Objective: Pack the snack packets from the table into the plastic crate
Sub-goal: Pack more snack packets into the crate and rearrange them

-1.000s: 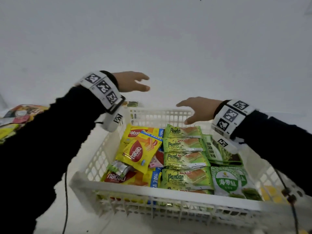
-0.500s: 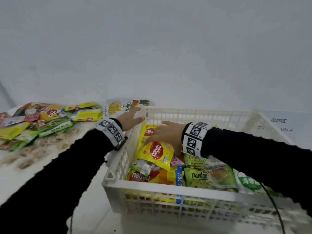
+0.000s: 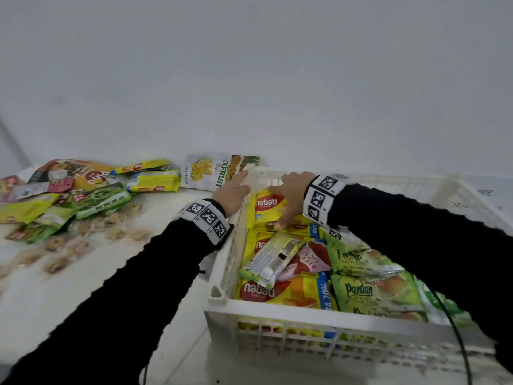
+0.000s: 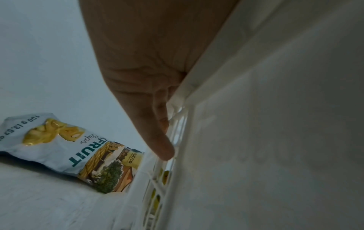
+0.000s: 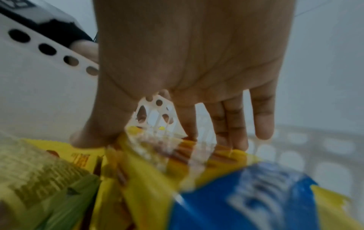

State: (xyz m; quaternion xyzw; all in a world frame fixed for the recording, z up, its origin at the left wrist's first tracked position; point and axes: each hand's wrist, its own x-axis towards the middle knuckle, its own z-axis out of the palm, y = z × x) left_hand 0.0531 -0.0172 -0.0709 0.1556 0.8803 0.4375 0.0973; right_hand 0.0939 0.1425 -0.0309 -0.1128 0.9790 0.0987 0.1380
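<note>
The white crate sits on the table, already lined with yellow Nabati packets on its left side and green Pandan packets on its right. The right hand reaches inside with straight, slightly spread fingers and presses down on the far Nabati packet, gripping nothing. The left hand lies flat along the crate's left rim, fingers extended, also holding nothing. Just beyond it lies a jackfruit chip bag, and further left a loose heap of packets waits on the table.
</note>
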